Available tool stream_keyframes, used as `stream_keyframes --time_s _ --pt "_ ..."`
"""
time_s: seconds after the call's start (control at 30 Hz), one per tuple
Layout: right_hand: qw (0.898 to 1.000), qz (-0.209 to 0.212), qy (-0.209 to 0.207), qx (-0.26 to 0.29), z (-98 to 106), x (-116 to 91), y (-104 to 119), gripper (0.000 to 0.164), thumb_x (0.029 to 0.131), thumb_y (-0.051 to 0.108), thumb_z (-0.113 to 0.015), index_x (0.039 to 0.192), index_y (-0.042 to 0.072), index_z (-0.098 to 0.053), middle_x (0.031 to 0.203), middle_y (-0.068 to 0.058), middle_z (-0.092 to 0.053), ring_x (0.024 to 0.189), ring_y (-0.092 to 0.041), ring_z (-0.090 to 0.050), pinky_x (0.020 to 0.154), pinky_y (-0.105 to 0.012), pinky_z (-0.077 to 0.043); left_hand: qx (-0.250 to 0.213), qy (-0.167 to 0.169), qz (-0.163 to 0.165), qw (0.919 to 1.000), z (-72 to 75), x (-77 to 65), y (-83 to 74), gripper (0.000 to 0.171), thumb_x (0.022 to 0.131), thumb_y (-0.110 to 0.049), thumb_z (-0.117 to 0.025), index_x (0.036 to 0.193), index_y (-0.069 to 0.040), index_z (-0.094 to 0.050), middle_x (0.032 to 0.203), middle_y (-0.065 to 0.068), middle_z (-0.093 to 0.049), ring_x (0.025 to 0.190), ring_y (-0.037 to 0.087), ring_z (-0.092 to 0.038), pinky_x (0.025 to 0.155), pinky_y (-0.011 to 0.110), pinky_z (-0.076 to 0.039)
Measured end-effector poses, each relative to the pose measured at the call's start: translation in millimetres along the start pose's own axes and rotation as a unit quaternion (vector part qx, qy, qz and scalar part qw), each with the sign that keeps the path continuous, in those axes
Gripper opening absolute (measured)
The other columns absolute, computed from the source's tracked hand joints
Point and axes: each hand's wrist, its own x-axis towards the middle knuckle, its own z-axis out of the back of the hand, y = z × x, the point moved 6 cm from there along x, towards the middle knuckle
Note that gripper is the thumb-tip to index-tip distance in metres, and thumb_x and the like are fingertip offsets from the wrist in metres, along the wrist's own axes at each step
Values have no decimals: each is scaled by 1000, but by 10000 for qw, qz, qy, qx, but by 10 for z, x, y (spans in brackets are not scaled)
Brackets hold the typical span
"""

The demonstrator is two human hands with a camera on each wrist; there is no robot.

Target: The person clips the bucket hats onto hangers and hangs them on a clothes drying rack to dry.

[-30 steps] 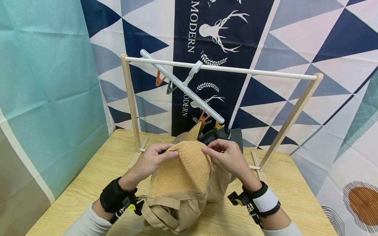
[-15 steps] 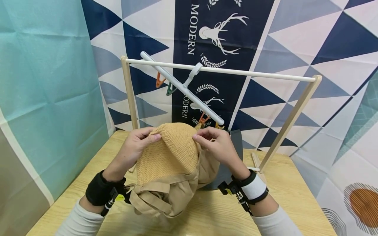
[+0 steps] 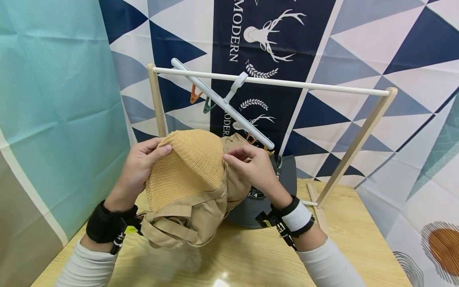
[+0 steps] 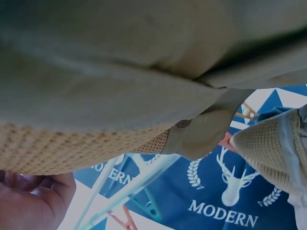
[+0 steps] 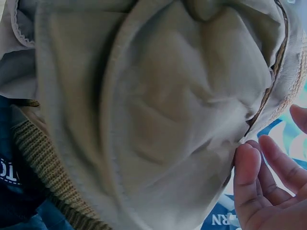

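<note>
A sun hat (image 3: 186, 159) with a yellow woven part and tan cloth with straps is held up in front of the rack. My left hand (image 3: 134, 169) pinches the woven edge at its left, thumb on the near side. At the opposite edge, my right hand (image 3: 256, 167) pinches the hat between thumb and fingers. The right wrist view shows the tan cloth (image 5: 177, 110) with those fingertips at its edge. Behind, a white clip hanger (image 3: 224, 104) hooks over the rack's rod. In the left wrist view, a ribbed woven piece (image 4: 261, 141) hangs from a reddish clip (image 4: 228, 142).
The wooden rack has a white rod (image 3: 305, 85) across the top and a right post (image 3: 358, 145). Orange (image 3: 195, 95) and green (image 3: 208, 105) clips hang on the hanger's far half. A dark grey cap (image 3: 247, 213) is below its near end, over the wooden table (image 3: 258, 255).
Both hands have moved left and upward with the sun hat, away from the hanger's near end. More of the dark grey cap shows now. The hanger has stayed on the rod.
</note>
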Motion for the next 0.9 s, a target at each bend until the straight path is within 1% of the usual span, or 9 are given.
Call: stream_keyframes --time_s 0.2,0.4,0.63,0.8,0.9 --pt "10000 11 18 -36 -58 77 -1 15 88 24 -72 96 10 -75 90 -7 -74 76 -13 -64 70 -28 -52 90 -266 -33 9996 89 23 -37 20 97 -7 -58 105 -16 -74 92 -4 -73 77 7 -71 67 24 -58" --pt "9999 24 -84 -93 -87 154 -9 16 86 25 -74 94 11 -75 87 -6 -74 75 -12 -64 69 -27 -51 -48 -384 -61 9992 170 51 -45 19 97 -7 -59 104 -14 -75 92 -3 -74 76 8 -71 67 24 -58" --pt "9996 107 -208 -159 -112 242 -35 16 85 23 -75 93 9 -75 85 -6 -74 72 -9 -64 67 -23 -50 124 -625 -228 9977 268 69 -124 16 96 -8 -61 101 -12 -75 88 -3 -73 71 8 -71 63 23 -57" --pt "9996 128 -215 -138 -150 304 -90 16 86 22 -74 92 8 -75 83 -5 -74 69 -6 -63 65 -21 -49 199 -744 -201 9968 340 83 -115 14 95 -9 -62 101 -11 -75 89 -3 -72 70 7 -70 62 22 -57" --pt "9997 80 -175 -147 -163 333 -114 16 87 24 -74 93 9 -75 84 -6 -75 70 -8 -63 65 -22 -49 195 -864 -178 9959 400 90 -96 13 95 -10 -63 98 -11 -76 89 -3 -71 68 7 -69 60 21 -56"
